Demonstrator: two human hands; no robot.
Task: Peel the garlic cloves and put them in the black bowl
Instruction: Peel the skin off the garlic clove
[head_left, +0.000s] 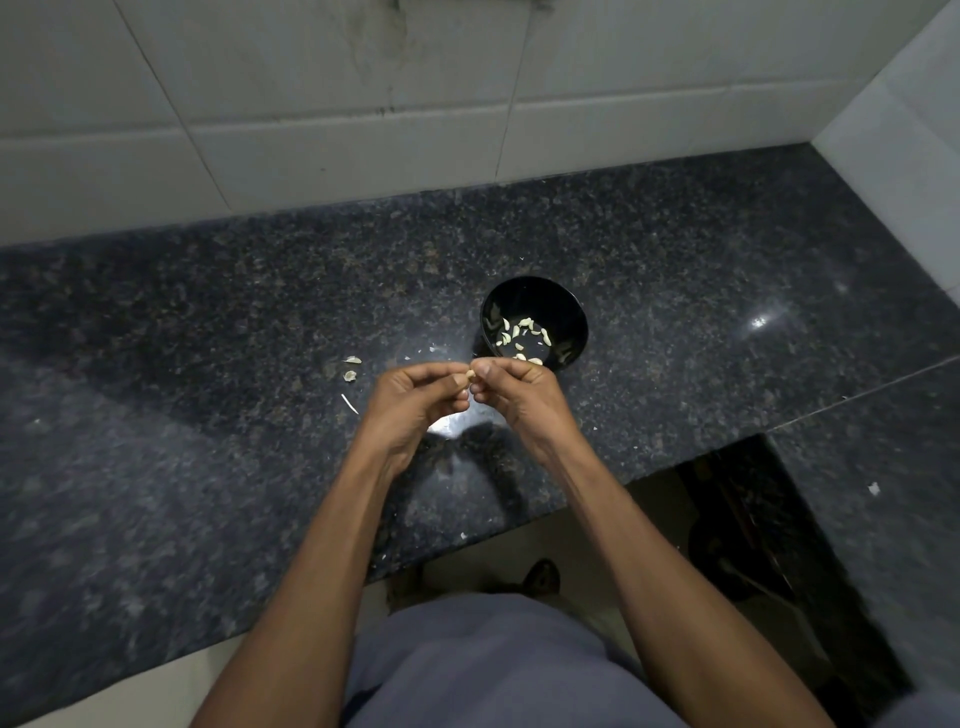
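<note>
From my feed, left hand (415, 395) and right hand (511, 387) both pinch one garlic clove (471, 375) just short of the black bowl (535, 322). It's tiny, so I'd guess a slippery pull sends it onto the granite counter (208, 364) among the peel scraps (351, 368).

A bowl (535, 325) holding peeled cloves (524, 338) is sitting on the worktop (208, 364), just behind both hands (470, 395). Peel scraps (351, 367) are lying to its left.

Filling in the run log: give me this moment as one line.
phase: peeling | left hand and right hand: pinching one garlic clove | black bowl: holds peeled cloves | countertop: skin scraps
</note>
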